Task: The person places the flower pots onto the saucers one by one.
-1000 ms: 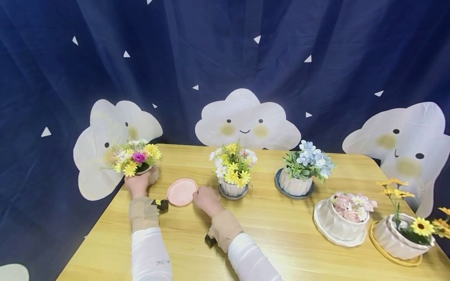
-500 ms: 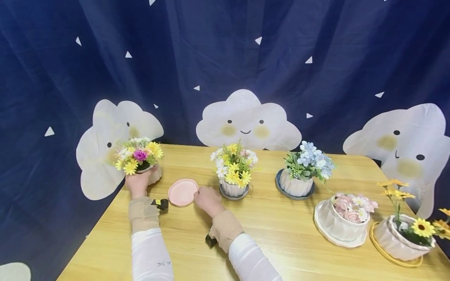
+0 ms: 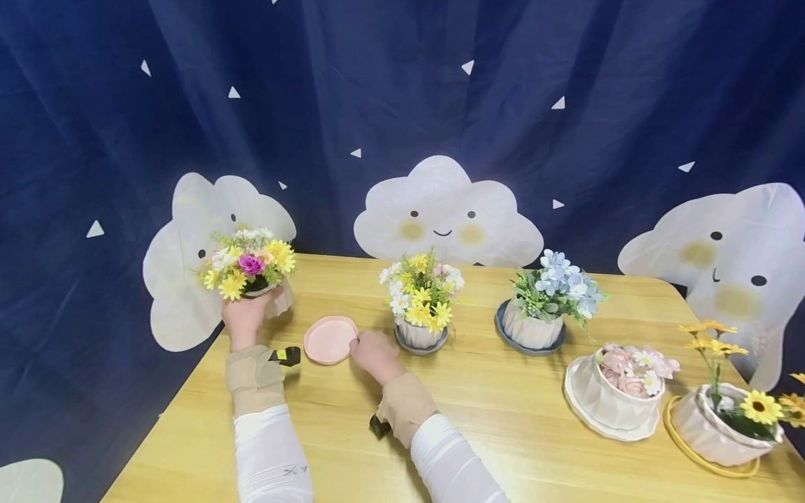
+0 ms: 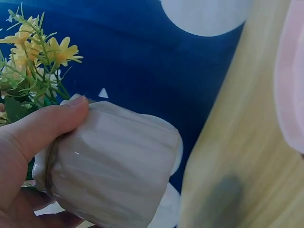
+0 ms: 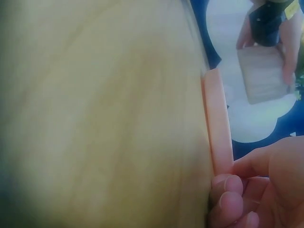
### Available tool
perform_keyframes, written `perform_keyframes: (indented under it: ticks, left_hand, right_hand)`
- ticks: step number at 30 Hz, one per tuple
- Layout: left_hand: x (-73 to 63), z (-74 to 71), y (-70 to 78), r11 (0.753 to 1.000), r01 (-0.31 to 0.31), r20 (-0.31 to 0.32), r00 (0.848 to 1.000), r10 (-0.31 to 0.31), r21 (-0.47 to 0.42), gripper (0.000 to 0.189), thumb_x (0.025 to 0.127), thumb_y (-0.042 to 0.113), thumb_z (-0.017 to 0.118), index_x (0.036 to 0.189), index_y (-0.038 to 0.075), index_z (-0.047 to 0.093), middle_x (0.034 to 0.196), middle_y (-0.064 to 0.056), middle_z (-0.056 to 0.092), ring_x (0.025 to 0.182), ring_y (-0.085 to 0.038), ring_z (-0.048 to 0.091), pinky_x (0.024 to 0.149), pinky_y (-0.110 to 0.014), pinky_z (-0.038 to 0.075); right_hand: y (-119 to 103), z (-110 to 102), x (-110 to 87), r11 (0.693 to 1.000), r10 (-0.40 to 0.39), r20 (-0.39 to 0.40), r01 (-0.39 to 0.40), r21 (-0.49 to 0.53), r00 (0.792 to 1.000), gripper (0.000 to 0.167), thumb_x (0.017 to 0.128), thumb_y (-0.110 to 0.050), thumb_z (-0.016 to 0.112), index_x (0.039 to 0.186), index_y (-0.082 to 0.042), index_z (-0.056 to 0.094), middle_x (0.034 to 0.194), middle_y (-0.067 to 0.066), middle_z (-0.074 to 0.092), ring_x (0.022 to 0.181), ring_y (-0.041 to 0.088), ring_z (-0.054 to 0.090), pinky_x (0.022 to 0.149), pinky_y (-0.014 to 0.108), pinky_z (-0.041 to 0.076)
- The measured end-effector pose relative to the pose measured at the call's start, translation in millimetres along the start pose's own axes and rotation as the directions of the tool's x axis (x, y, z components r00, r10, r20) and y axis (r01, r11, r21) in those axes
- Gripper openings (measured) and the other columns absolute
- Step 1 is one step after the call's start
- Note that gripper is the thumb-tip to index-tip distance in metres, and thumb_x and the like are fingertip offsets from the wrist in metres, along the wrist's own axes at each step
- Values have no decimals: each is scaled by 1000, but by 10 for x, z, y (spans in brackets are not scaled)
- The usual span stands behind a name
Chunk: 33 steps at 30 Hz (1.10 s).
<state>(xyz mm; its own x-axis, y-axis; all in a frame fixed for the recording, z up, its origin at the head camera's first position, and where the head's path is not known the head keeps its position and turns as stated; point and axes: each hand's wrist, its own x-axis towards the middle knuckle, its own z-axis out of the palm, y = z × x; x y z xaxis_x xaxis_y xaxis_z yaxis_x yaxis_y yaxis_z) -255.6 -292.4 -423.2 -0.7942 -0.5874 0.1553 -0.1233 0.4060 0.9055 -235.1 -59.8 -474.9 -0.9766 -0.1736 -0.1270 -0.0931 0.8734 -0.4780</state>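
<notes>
At the left of the table, my left hand (image 3: 244, 323) grips a white ribbed flowerpot (image 4: 116, 161) with a twine band near its rim. The thumb lies over the rim and the fingers curl round the far side. Yellow, white and purple flowers (image 3: 250, 265) fill the pot, which hangs above the table with its base bare in the left wrist view. A pink saucer (image 3: 330, 341) lies on the wood to the right of this pot. My right hand (image 3: 376, 355) pinches the saucer's right edge (image 5: 221, 123) between thumb and fingers.
Potted yellow and white flowers (image 3: 420, 297) stand on a grey saucer right of my right hand. Further right are blue flowers (image 3: 560, 283) on a dark saucer, pink flowers (image 3: 631, 367) in a white pot, and a sunflower pot (image 3: 723, 426) on a yellow ring. A dark blue curtain (image 3: 402, 91) hangs behind.
My left hand has raised the flowerpot a little higher above the table. The right hand keeps its pinch on the pink saucer, and the head view has shifted slightly.
</notes>
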Motion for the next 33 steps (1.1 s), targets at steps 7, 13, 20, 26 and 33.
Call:
perform_keyframes:
  ticks: [7,13,20,26,33]
  left_hand:
    - [-83,-86,161,998,-19,61,998,23,-59,99,65,25,89,147,16,34,147,-6,41,135,-21,36,114,-35,26]
    - [-116,-137,235,994,-44,176,982,61,-96,102,63,21,90,147,19,33,148,-3,39,135,-21,35,114,-40,25]
    - [-185,-178,343,969,-74,341,927,154,-237,92,66,7,87,143,18,38,143,-6,43,130,-21,38,113,-42,26]
    - [-223,-195,364,956,-120,451,862,234,-266,88,68,1,83,142,14,38,140,-10,44,128,-23,39,112,-48,26]
    - [-105,-107,149,962,-172,541,799,263,-214,89,70,14,85,143,17,36,141,-10,44,130,-26,38,111,-53,26]
  right_hand:
    - [0,8,13,1000,-1,3,1,-4,1000,34,96,-33,44,71,-16,61,78,4,62,68,21,56,48,34,42]
    - [-2,2,2,1000,-9,-2,9,2,1000,35,95,-32,44,68,-15,60,74,4,60,65,21,55,47,34,42]
    - [5,3,11,1000,-14,-5,14,8,1000,35,96,-32,44,69,-16,61,75,5,61,65,20,55,46,34,42]
    - [16,2,14,1000,-5,2,5,16,1000,36,95,-33,44,68,-15,60,76,5,61,65,20,55,47,34,42]
    - [31,-6,19,999,13,8,-13,33,1000,36,94,-33,45,65,-16,58,77,5,62,66,21,55,48,35,42]
